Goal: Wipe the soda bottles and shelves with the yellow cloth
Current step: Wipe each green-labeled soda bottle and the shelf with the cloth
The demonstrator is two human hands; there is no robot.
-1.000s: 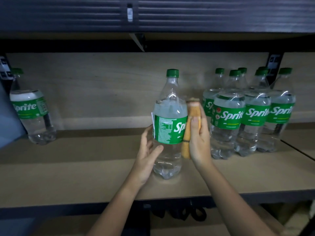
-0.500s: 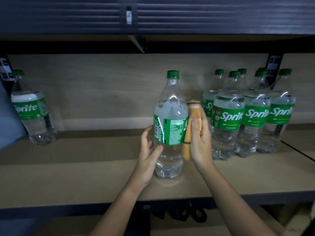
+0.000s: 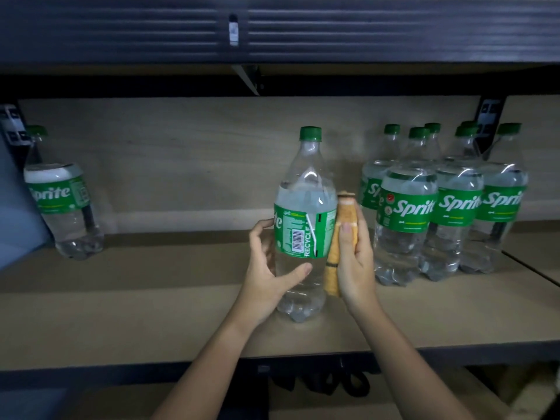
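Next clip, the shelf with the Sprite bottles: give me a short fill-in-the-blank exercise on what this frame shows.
1. The right hand presses a folded ____ cloth against the middle bottle.
2. The left hand grips that bottle, whose cap is ____ in colour.
3. The lone bottle stands at the far ____ of the shelf.
4. The word printed upward on the middle bottle's label beside the barcode begins ____.

Missing words: yellow; green; left; RECYCLE

Setting: we see a shop | evidence: metal rack shelf (image 3: pixel 151 322), rows of identical Sprite bottles (image 3: pixel 430 213)
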